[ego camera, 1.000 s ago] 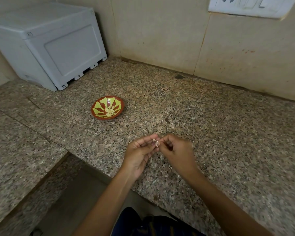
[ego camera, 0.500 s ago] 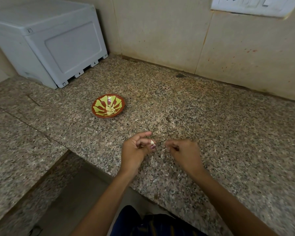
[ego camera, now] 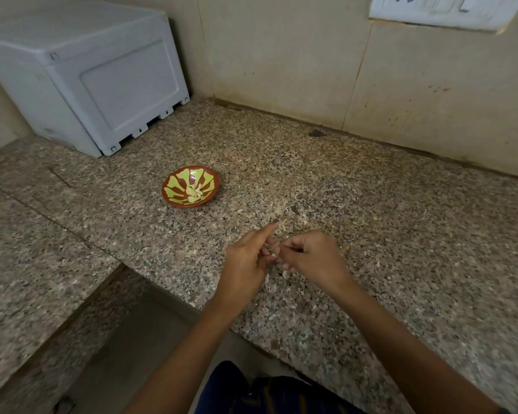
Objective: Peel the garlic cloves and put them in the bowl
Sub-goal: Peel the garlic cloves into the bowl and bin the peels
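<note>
A small red bowl [ego camera: 174, 197] with a yellow-green leaf pattern stands on the granite counter [ego camera: 401, 234], with several peeled garlic cloves [ego camera: 194, 191] in its middle. Nearer to me, my left hand [ego camera: 245, 264] and my right hand [ego camera: 311, 255] meet above the counter. Between their fingertips they pinch a small pale garlic clove [ego camera: 275, 256], mostly hidden by the fingers. My left forefinger sticks out straight. Thin bits of garlic skin [ego camera: 284, 274] lie on the counter under the hands.
A grey-white plastic box [ego camera: 81, 70] stands at the back left against the wall. A white switch plate [ego camera: 437, 10] is on the tiled wall at the top right. The counter's front edge [ego camera: 174, 297] drops to a lower step at the left.
Half a second ago my hands were apart, the left one holding the clove. Now they have come together again on the clove, as they were a second ago.
</note>
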